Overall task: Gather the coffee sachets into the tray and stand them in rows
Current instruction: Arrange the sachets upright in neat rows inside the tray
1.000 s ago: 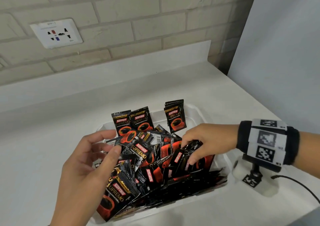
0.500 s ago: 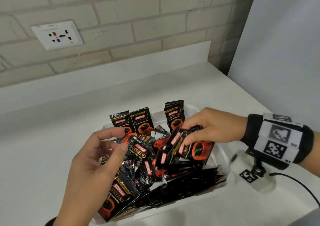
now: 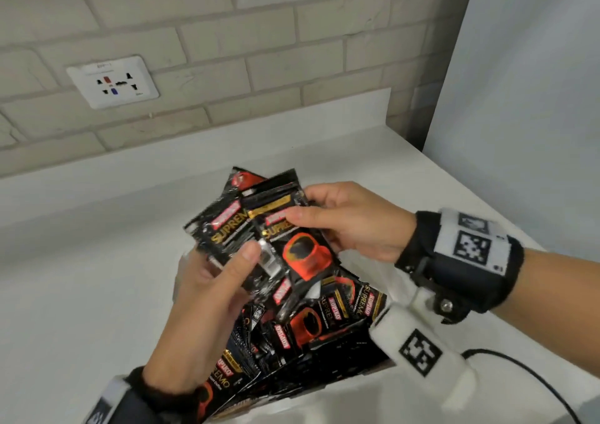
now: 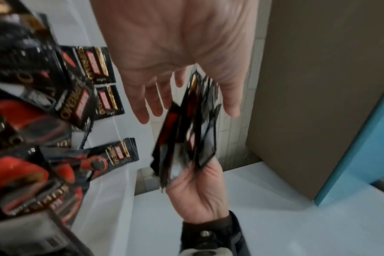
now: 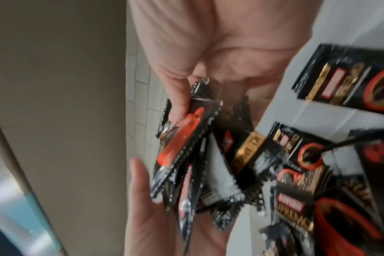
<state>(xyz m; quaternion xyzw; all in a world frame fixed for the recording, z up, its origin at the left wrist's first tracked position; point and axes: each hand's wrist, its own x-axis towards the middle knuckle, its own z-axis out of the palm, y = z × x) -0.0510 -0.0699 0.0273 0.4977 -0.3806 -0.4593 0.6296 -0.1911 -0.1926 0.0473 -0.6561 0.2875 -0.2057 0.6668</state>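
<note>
A bunch of black-and-red coffee sachets (image 3: 276, 238) is held fanned out above the white tray (image 3: 308, 399). My right hand (image 3: 303, 207) grips its right edge, thumb on the front. From below left, my left hand (image 3: 240, 261) pinches the bunch, with the thumb on top and the fingers behind. In the left wrist view the bunch (image 4: 186, 129) sits edge-on between thumb and fingers. The right wrist view shows my right thumb on the bunch (image 5: 197, 155). A loose pile of sachets (image 3: 324, 326) fills the tray. A few sachets (image 4: 94, 69) stand against its far wall.
The tray sits on a white counter (image 3: 97, 261) below a brick wall with a socket plate (image 3: 112, 82). A pale panel (image 3: 519, 99) closes off the right side. A black cable (image 3: 526, 378) trails over the counter at the lower right.
My right hand has lifted a bunch of sachets out of the pile and raised it. My left hand has come up and taken hold of the bunch from below.
</note>
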